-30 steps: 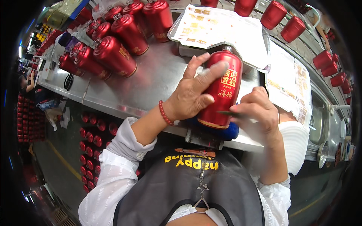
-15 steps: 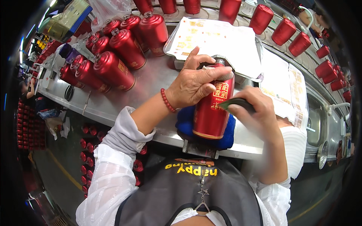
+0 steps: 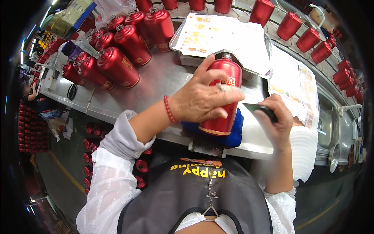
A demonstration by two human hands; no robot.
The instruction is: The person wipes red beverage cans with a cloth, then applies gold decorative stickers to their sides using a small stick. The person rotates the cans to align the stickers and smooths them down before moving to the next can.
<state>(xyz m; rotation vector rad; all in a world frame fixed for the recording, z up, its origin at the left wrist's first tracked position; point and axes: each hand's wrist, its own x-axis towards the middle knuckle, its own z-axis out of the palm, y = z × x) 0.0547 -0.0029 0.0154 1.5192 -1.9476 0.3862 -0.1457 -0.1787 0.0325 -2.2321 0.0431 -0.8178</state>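
A red bottle (image 3: 221,124) with a clear glass neck and gold lettering lies tilted on a blue cloth (image 3: 237,130) at the bench's front edge. Across its front passes my left hand (image 3: 200,93), fingers stretched out and apart; whether they touch the bottle I cannot tell. Something whitish wraps one of its fingers. To the right of the bottle, my right hand (image 3: 281,117) is closed around a dark, flat, scraper-like tool (image 3: 266,113) with a pale greenish edge, held off the bottle. The left hand hides part of the bottle's label.
Several red bottles (image 3: 130,45) stand on the metal bench (image 3: 156,74) at the left. Beyond my hands, sheets of printed labels (image 3: 218,33) lie on a raised tray. More label sheets (image 3: 290,74) and a white stack (image 3: 298,150) sit at right. Red bottles (image 3: 290,25) line a curved conveyor behind.
My left hand has dropped from the bottle's neck to its label area. The right hand with the tool has moved right, away from the bottle. Bottles on the conveyor have shifted.
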